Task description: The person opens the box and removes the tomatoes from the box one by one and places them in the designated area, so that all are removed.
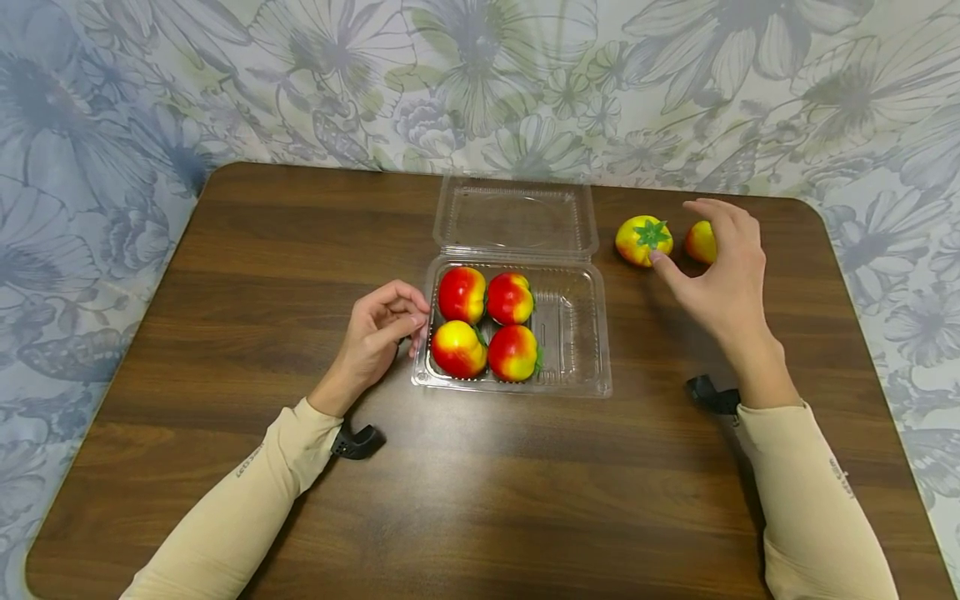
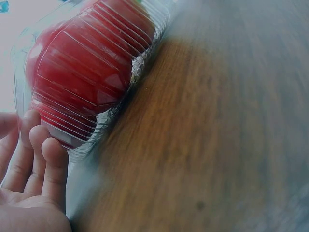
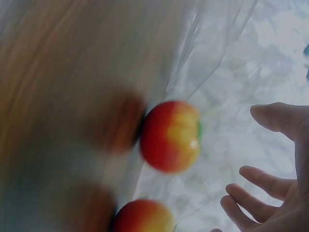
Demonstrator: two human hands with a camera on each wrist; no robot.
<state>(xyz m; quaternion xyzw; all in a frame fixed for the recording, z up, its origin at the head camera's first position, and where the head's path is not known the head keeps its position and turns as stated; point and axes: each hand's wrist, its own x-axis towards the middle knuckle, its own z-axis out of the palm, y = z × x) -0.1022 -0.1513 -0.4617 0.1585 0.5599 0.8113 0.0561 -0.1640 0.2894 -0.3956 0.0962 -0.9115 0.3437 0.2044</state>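
Left hand (image 1: pixel 367 335), head view: just left of centre, fingers loosely bent, tips at the near-left side of a clear box (image 1: pixel 573 337). Right hand (image 1: pixel 723 287): right of frame, thumb and fingers spread wide above two loose fruits, pinching nothing. Box sits mid-frame, lid (image 1: pixel 517 218) folded back toward the wall. Four red-and-yellow fruits inside, two rows of two, bunched in its left part: upper left fruit (image 1: pixel 461 294), upper right fruit (image 1: pixel 509 298), lower left fruit (image 1: pixel 457 350), lower right fruit (image 1: pixel 513 353). Loose pair on the brown tabletop (image 1: pixel 480 500), upper right: yellower fruit (image 1: pixel 633 242), green leaves up, by the thumb tip; second fruit (image 1: pixel 701 242) partly hidden behind the hand. Beige sleeves (image 1: pixel 225 500), dark wrist straps (image 1: pixel 358 442), floral wallpaper (image 1: pixel 480 75) along the top.

Left wrist view: fingers at lower left, relaxed, tips touching the box's ribbed side; red fruit showing through the plastic, upper left. Wood grain fills the right, blurred.

Right wrist view: hand at right edge, thumb well apart from fingers. One fruit near centre, another cut off at the bottom edge; both clear of the fingers. Dark reflections on the tabletop, left.
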